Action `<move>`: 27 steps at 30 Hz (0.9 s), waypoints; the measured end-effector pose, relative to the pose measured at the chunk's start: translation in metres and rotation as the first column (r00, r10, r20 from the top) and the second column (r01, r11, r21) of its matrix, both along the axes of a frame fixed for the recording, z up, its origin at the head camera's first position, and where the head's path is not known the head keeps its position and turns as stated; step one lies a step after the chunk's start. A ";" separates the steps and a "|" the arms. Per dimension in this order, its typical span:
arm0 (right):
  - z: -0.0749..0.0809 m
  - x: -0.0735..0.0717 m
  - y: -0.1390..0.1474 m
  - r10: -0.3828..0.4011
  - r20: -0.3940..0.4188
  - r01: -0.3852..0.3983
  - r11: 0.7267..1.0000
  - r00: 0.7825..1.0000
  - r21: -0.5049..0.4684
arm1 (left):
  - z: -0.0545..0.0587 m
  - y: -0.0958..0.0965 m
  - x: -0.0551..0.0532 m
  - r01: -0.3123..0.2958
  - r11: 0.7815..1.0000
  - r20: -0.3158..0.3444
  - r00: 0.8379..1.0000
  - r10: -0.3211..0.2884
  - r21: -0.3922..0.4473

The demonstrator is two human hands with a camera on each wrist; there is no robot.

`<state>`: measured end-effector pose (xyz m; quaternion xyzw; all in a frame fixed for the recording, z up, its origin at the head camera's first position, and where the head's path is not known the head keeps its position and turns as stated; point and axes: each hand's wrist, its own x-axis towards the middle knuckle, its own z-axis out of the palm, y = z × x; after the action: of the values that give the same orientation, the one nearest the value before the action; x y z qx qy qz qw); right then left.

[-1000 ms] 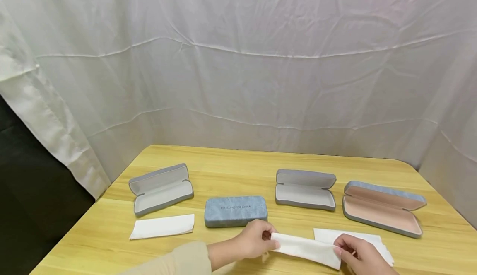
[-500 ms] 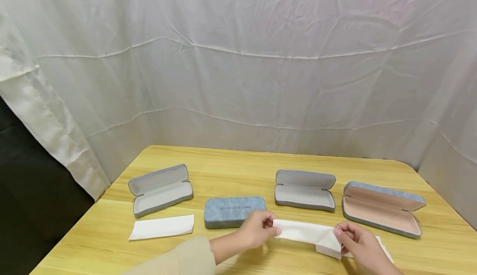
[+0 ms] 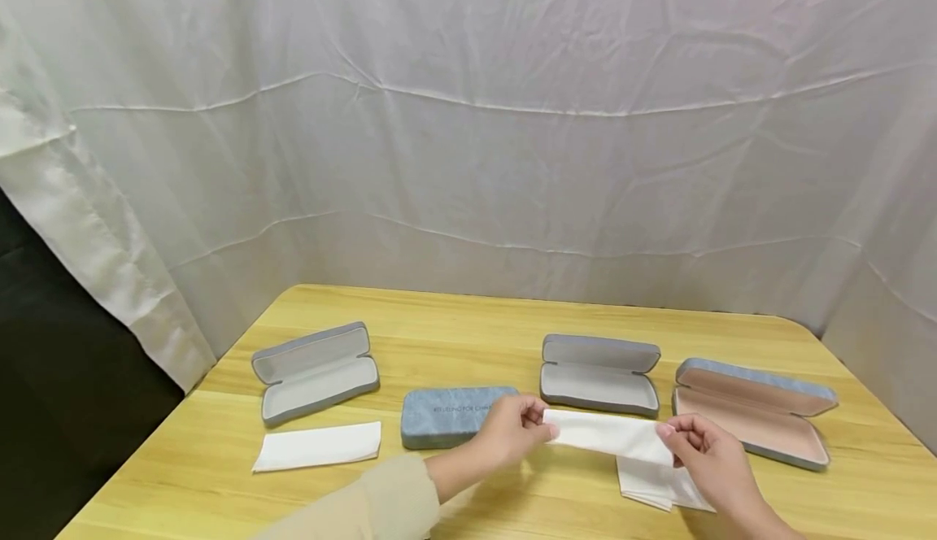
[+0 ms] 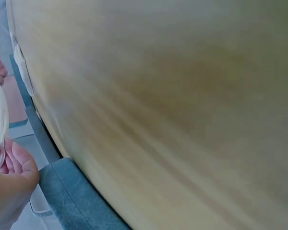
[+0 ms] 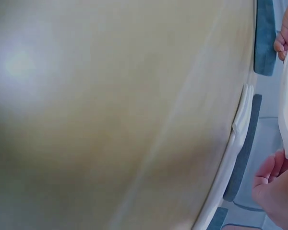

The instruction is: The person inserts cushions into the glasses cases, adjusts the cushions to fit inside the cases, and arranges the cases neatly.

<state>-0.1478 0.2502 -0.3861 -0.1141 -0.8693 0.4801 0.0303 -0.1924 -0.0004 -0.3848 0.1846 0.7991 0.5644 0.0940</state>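
Between my two hands a folded white cloth (image 3: 603,436) is stretched in a long strip above the table. My left hand (image 3: 507,433) pinches its left end between thumb and fingers, just in front of a closed blue glasses case (image 3: 442,420). The right end is pinched by my right hand (image 3: 712,457). Below that end another white cloth (image 3: 646,485) lies on the table, partly covered by the right hand and the held cloth. The left wrist view shows the cloth's edge (image 4: 4,115) at the left hand's fingertips.
Two open grey glasses cases, one at the left (image 3: 322,377) and one right of centre (image 3: 600,377), stand on the wooden table (image 3: 454,328). An open blue case with pink lining (image 3: 761,418) is at the right. A further folded white cloth (image 3: 318,447) lies at left.
Both hands have carried the stretched cloth forward, away from the table's near edge. The strip has straightened and lies more level, and the second cloth now shows beneath it.
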 end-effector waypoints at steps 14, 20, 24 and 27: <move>0.000 -0.021 0.006 -0.034 -0.168 0.038 0.999 0.985 0.019 | 0.004 0.014 -0.019 -0.069 0.998 -0.070 0.995 0.070 0.014; 0.001 -0.032 0.007 -0.010 -0.228 0.028 0.997 0.974 0.075 | 0.006 0.017 -0.026 -0.087 0.996 -0.077 0.993 0.085 -0.017; 0.004 -0.040 0.009 0.010 -0.256 0.019 0.994 0.967 0.110 | 0.007 0.020 -0.035 -0.108 0.994 -0.099 0.990 0.105 -0.027; 0.005 -0.046 0.010 0.033 -0.273 0.003 0.991 0.961 0.133 | 0.008 0.023 -0.042 -0.128 0.991 -0.110 0.986 0.123 -0.045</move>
<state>-0.1936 0.2604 -0.3814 -0.0375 -0.8874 0.4328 0.1544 -0.2345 0.0226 -0.3766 0.1614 0.8274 0.5375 0.0200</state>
